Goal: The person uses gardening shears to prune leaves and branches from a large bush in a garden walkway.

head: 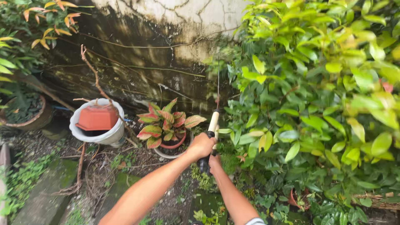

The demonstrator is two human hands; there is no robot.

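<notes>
Both my hands grip a garden cutting tool [213, 121] with a pale wooden handle, black grips and a thin metal blade pointing up along the edge of a green bush [316, 96]. My left hand [201, 146] is closed around the handle higher up. My right hand [215, 161] holds the black grip just below it and is partly hidden behind the left hand and the tool. The blade's tip is thin and hard to make out against the stained wall [166, 37].
A potted plant with red and green leaves [164, 124] stands just left of the hands. Further left a white pot [109, 135] holds an orange pot [96, 118]. A brown pot [35, 121] sits far left, a wicker basket [379, 201] low right, and a mossy slab [37, 187] on the ground.
</notes>
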